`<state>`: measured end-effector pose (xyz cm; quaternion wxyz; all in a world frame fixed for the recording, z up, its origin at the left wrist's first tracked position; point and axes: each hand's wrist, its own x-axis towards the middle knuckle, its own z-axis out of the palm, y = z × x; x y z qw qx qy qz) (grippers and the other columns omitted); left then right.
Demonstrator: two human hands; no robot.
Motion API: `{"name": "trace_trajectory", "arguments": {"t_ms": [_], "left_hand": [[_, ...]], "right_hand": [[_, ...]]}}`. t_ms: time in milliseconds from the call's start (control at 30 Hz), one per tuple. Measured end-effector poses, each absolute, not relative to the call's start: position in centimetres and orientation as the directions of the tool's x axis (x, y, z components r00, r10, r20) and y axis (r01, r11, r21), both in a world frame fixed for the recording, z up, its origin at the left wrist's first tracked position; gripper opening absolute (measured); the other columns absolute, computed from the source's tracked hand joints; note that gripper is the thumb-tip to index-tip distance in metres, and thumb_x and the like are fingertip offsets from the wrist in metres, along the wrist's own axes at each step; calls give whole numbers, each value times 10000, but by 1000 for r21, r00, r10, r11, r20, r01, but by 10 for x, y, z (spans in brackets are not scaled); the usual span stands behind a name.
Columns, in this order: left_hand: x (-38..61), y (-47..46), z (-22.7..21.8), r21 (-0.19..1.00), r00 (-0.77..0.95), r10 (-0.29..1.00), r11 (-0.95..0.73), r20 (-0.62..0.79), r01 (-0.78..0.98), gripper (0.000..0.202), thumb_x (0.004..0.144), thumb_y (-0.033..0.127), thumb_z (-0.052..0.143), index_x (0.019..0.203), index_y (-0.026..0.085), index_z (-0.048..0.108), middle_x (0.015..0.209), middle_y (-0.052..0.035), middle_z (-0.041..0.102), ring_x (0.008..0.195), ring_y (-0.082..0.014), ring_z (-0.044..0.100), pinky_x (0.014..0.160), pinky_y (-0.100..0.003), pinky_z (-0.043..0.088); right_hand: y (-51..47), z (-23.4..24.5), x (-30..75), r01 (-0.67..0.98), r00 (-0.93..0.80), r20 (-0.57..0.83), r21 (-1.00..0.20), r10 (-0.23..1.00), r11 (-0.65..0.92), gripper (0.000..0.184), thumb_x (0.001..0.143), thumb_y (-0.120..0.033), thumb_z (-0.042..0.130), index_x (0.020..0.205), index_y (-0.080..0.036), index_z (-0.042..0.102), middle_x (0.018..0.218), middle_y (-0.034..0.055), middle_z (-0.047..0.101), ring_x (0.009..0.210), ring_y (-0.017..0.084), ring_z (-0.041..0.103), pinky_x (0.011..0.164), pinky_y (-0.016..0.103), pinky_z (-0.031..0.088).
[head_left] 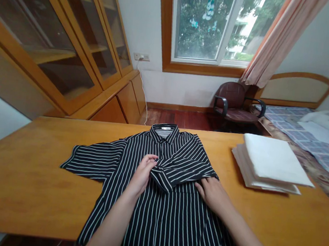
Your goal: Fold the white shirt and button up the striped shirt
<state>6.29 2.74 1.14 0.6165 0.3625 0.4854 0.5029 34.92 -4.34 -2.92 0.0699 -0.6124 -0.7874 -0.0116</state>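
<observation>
A black short-sleeved shirt (154, 216) with white stripes lies front up, its collar toward the far edge of the wooden table (28, 187). One sleeve (90, 158) stretches out to the left. The other sleeve (188, 164) is folded across the chest, its cuff end near the middle. My left hand (143, 173) is closed on that cuff end, thumb and fingers at its edge. At the shirt's right side, my right hand (211, 192) lies flat against the folded sleeve's lower edge, thumb apart; its fingertips are partly hidden by the cloth.
On the table's right stands a stack of white folded sheets or packets (275, 162). Beyond the table are a dark red armchair (234, 101), a bed (303, 118) and a window (204, 25). A glass-fronted wooden cabinet (67, 101) lines the left wall.
</observation>
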Motion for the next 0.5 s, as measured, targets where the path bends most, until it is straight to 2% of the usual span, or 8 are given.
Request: {"name": "trace_trajectory", "arguments": {"t_ms": [133, 300, 400, 500], "left_hand": [[61, 23, -5, 962, 91, 967, 246, -237, -117, 345, 746, 336, 694, 1041, 198, 581, 759, 34, 564, 691, -125, 582, 668, -233, 449], [59, 17, -12, 951, 130, 944, 289, -302, 106, 565, 759, 436, 730, 1232, 231, 496, 1042, -52, 607, 913, -205, 650, 835, -329, 496], [58, 13, -9, 921, 124, 939, 278, -320, 271, 711, 738, 421, 758, 1356, 273, 438, 1152, -71, 564, 975, -231, 640, 899, -379, 483], [56, 9, -5, 924, 202, 917, 294, -345, 242, 765, 722, 372, 779, 1396, 290, 427, 1224, -98, 544, 1020, -241, 633, 934, -400, 471]], "right_hand": [[-48, -27, 352, 960, -242, 148, -104, 959, 258, 256, 981, -364, 497, 960, -169, 661, 933, 114, 695, 883, 275, 656, 804, 397, 518], [-47, -8, 367, 915, -272, 198, -250, 942, 317, 258, 993, -286, 441, 1080, -227, 677, 1016, 59, 733, 902, 210, 690, 802, 323, 526], [-34, 4, 377, 924, -178, 278, -283, 944, 257, 289, 992, -303, 430, 1020, -217, 705, 953, 63, 743, 842, 209, 699, 774, 321, 531], [-9, 7, 378, 914, -102, 353, -335, 930, 227, 298, 978, -302, 435, 1044, -199, 707, 996, 88, 738, 902, 231, 692, 821, 351, 540]]}}
